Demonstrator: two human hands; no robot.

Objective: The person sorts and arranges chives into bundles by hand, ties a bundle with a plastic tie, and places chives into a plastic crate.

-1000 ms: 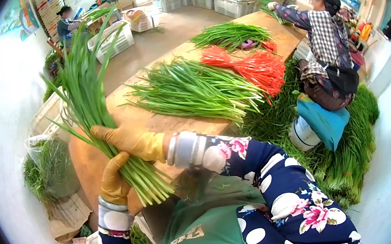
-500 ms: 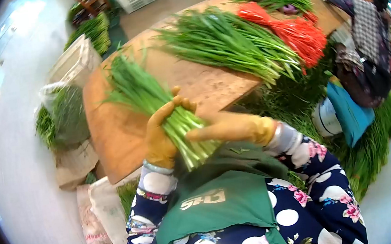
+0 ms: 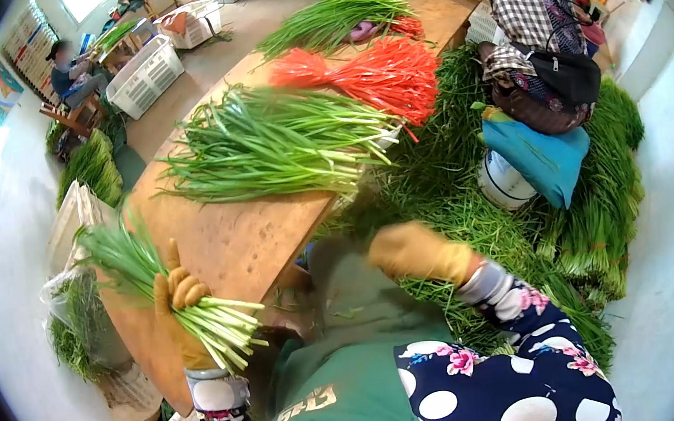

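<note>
In a yellow-brown glove, my left hand (image 3: 181, 297) is wrapped round a bunch of garlic chives (image 3: 128, 257). Its pale stem ends point right, toward me, and its leaves spread over the left end of the wooden table (image 3: 223, 241). My right hand (image 3: 418, 253), gloved alike, is off the table's front edge above the loose greens (image 3: 486, 255). Motion smears its fingers, and I see nothing in it. A larger heap of chives (image 3: 278, 138) lies on the table, stems to the right. Behind it is a bundle of red ties (image 3: 375, 75).
More chives (image 3: 339, 21) lie farther back on the table. A person (image 3: 519, 11) works at its far right, beside a white bucket (image 3: 505, 177) with a blue cover (image 3: 540, 148). Another person (image 3: 72, 75) sits at the far left near a white crate (image 3: 144, 78). Greens fill a plastic bag (image 3: 86, 321).
My left hand has carried the bunch left and down. My right hand has left the stems and moved to the right. The view has turned, showing more of the room.
</note>
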